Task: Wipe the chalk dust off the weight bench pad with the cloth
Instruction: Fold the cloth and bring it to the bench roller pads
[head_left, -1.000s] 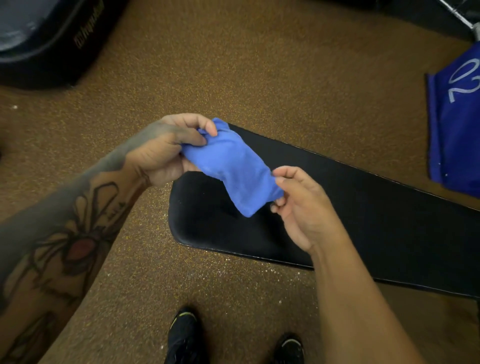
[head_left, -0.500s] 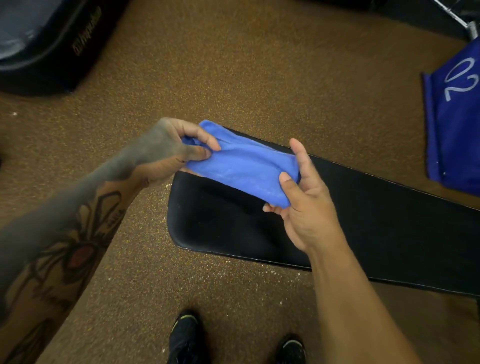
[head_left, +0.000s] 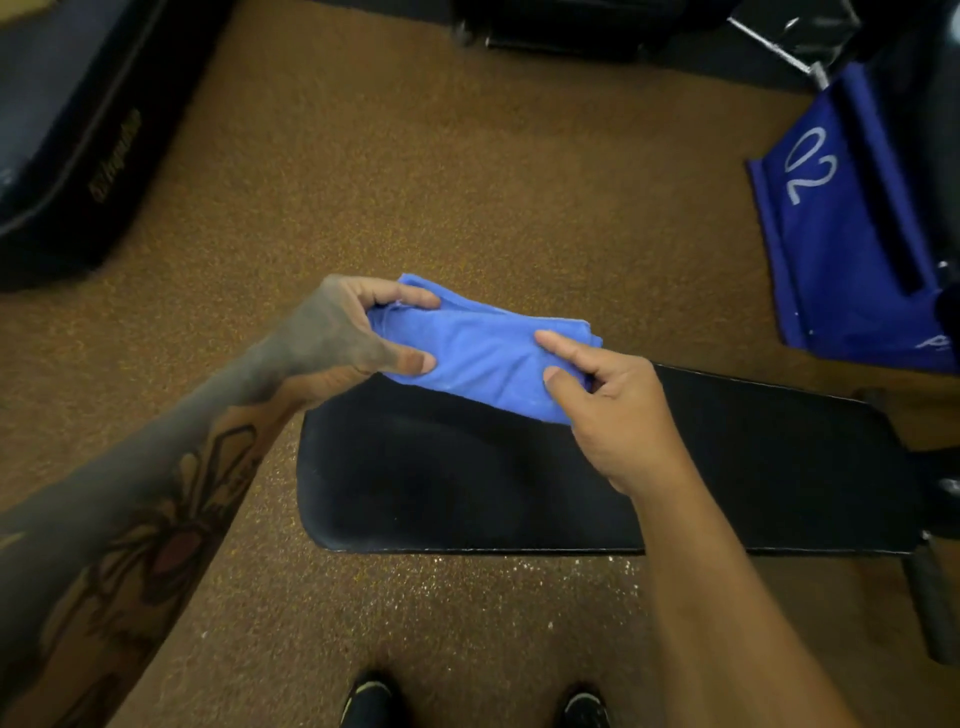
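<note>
Cloth (head_left: 483, 358), folded, is held over the bench pad (head_left: 441, 483), pinched at its left end by the left grip (head_left: 337, 338), at its right by the right grip (head_left: 613, 415).

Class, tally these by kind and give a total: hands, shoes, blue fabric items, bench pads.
Hands: 2, left hand and right hand, both holding the cloth
Shoes: 2, left shoe and right shoe
Blue fabric items: 2, the cloth and the panel marked 02
Bench pads: 1, the bench pad
Total: 7
</note>
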